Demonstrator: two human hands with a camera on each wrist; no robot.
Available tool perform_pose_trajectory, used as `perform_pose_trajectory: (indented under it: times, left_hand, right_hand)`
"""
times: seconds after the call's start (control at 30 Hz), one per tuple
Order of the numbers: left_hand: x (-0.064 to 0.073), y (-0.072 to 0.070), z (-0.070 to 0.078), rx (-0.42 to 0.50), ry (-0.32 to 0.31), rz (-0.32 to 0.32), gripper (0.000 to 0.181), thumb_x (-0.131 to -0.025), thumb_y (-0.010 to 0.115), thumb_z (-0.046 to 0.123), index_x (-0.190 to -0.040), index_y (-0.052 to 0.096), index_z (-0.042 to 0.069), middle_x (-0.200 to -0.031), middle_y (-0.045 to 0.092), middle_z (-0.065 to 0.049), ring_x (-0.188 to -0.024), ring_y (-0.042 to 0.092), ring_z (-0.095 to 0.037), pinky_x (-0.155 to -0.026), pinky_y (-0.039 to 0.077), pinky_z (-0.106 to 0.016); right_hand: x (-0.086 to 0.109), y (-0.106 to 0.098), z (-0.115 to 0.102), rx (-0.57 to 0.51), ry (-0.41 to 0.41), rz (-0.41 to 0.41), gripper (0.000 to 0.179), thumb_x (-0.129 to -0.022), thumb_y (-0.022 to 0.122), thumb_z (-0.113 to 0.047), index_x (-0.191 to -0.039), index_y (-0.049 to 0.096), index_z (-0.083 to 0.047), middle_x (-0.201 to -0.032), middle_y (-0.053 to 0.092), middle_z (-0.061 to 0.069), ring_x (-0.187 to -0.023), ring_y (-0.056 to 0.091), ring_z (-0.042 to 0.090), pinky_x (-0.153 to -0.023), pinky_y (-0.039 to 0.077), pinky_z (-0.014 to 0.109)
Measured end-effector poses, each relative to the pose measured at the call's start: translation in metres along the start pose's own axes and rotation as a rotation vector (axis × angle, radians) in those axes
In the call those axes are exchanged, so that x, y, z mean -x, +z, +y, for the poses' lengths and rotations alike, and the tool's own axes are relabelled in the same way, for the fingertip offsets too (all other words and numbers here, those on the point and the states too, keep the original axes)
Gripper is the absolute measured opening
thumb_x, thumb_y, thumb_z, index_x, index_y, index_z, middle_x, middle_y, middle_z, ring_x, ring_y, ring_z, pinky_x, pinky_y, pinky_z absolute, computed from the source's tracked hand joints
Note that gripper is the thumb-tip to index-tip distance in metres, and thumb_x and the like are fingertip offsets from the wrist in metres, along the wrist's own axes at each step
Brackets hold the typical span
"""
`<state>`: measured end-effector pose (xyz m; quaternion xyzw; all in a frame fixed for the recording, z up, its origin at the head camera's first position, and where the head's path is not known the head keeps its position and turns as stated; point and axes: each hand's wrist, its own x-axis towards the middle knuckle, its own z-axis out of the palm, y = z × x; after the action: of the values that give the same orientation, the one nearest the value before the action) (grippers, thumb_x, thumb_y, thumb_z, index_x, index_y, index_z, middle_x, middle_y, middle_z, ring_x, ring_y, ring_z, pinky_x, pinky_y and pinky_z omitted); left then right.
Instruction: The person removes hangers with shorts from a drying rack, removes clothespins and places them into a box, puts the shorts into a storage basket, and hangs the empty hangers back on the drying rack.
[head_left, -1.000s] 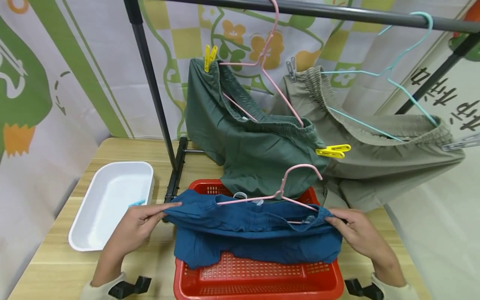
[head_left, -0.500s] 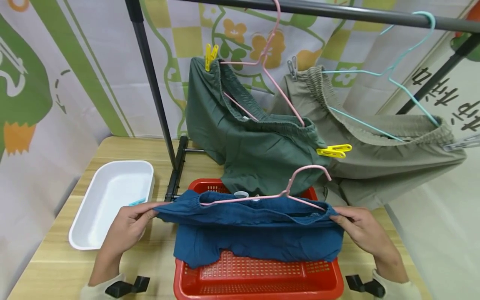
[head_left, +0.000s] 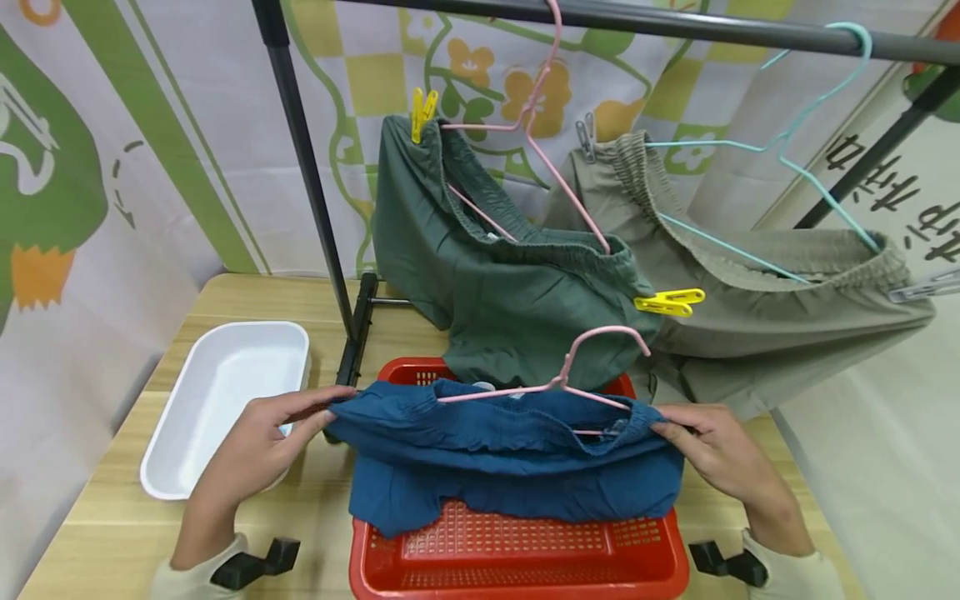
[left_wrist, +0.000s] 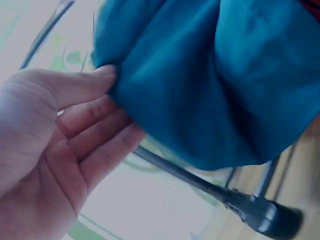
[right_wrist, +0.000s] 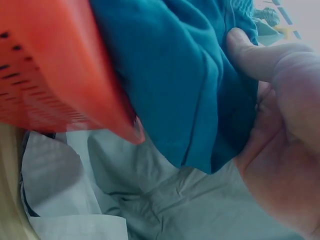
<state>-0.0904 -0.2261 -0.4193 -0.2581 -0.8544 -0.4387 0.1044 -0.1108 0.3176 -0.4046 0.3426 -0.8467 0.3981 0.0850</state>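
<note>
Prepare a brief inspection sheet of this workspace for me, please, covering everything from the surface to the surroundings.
Surface: light wood-grain table.
Job's things: blue pants with a pink hanger in the waist, over a red perforated basket.
Clutter: white tray, to the basket's left.
Hands: left hand and right hand pinch opposite ends of the blue pants' waist.
Cables: nothing seen.
Surroundings: black rack with green pants, clipped with yellow clothespins, and khaki pants hanging; printed curtain behind.
</note>
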Motion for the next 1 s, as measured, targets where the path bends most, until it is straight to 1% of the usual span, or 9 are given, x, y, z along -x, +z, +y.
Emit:
perform_pose_trajectory:
  times: [0.07,0.33,0.57,0.63,0.73,0.83,0.87,0.97,1.0]
  left_hand:
    - [-0.004,0.0,0.006,-0.028,0.035,-0.045,0.043,-0.097,0.064,-0.007,-0.135,0.069,0.013,-0.129,0.07,0.0,-0.11,0.068,-0.014,-0.092,0.048,-0.016]
    - [-0.007,0.002,0.018,0.026,0.137,-0.158,0.053,-0.093,0.056,-0.014,-0.138,0.066,0.011,-0.136,0.066,-0.002,-0.123,0.063,-0.02,-0.102,0.043,-0.018]
    - [0.001,0.002,0.018,0.1,0.085,-0.263,0.044,-0.1,0.059,-0.002,-0.14,0.065,0.013,-0.139,0.064,0.002,-0.131,0.058,-0.023,-0.105,0.045,-0.027]
    - [0.001,0.004,0.017,0.091,0.072,-0.253,0.039,-0.102,0.06,0.001,-0.138,0.067,0.014,-0.137,0.065,0.004,-0.128,0.06,-0.021,-0.103,0.047,-0.027]
    - [-0.001,0.007,0.016,0.081,0.087,-0.192,0.036,-0.101,0.061,-0.003,-0.132,0.072,0.013,-0.128,0.07,0.002,-0.09,0.068,-0.005,-0.082,0.052,-0.016]
    - [-0.002,0.01,0.016,0.085,0.107,-0.128,0.035,-0.098,0.063,-0.008,-0.126,0.074,0.01,-0.096,0.073,0.007,-0.06,0.047,0.002,-0.06,0.045,-0.016]
    - [-0.003,0.011,0.016,0.083,0.111,-0.109,0.035,-0.097,0.064,-0.008,-0.125,0.074,0.009,-0.091,0.071,0.008,-0.057,0.041,0.001,-0.056,0.042,-0.018]
    - [-0.004,0.016,0.016,0.062,0.117,-0.079,0.033,-0.096,0.066,-0.008,-0.122,0.075,0.009,-0.088,0.07,0.01,-0.066,0.055,-0.001,-0.06,0.046,-0.02]
    - [-0.004,0.018,0.016,0.057,0.12,-0.074,0.032,-0.096,0.066,-0.008,-0.122,0.075,0.009,-0.096,0.073,0.007,-0.068,0.057,-0.003,-0.061,0.047,-0.021]
  right_hand:
    - [-0.001,0.001,-0.002,0.0,0.007,-0.012,0.045,-0.088,0.065,0.022,-0.118,0.077,-0.008,-0.112,0.075,-0.002,-0.102,0.07,0.007,-0.088,0.051,0.016]
    - [-0.003,0.0,-0.006,0.01,0.027,0.005,0.043,-0.089,0.063,0.022,-0.117,0.076,-0.008,-0.111,0.075,-0.003,-0.099,0.07,0.007,-0.087,0.051,0.015]
    - [-0.005,0.004,-0.007,0.035,0.029,0.02,0.041,-0.088,0.065,0.021,-0.116,0.077,-0.006,-0.111,0.074,-0.003,-0.1,0.069,0.006,-0.086,0.051,0.015]
    - [-0.005,0.005,-0.007,0.034,0.022,0.016,0.042,-0.088,0.065,0.022,-0.116,0.076,-0.007,-0.111,0.074,-0.002,-0.1,0.069,0.006,-0.086,0.051,0.015]
    - [-0.006,0.005,-0.009,0.032,0.015,0.008,0.043,-0.088,0.066,0.021,-0.116,0.077,-0.009,-0.11,0.075,-0.002,-0.099,0.07,0.007,-0.086,0.051,0.015]
    - [-0.007,0.005,-0.013,0.033,0.028,-0.007,0.042,-0.088,0.067,0.02,-0.116,0.077,-0.01,-0.11,0.075,-0.002,-0.098,0.07,0.008,-0.086,0.051,0.015]
    - [-0.007,0.005,-0.014,0.038,0.035,-0.012,0.041,-0.089,0.067,0.018,-0.116,0.077,-0.01,-0.11,0.075,-0.003,-0.098,0.07,0.008,-0.086,0.051,0.015]
    - [-0.009,0.005,-0.02,0.038,0.051,-0.03,0.039,-0.091,0.067,0.017,-0.117,0.076,-0.01,-0.111,0.075,-0.002,-0.1,0.07,0.008,-0.085,0.053,0.016]
    - [-0.01,0.005,-0.022,0.04,0.054,-0.032,0.039,-0.091,0.067,0.017,-0.118,0.076,-0.009,-0.112,0.074,-0.002,-0.1,0.07,0.008,-0.084,0.053,0.016]
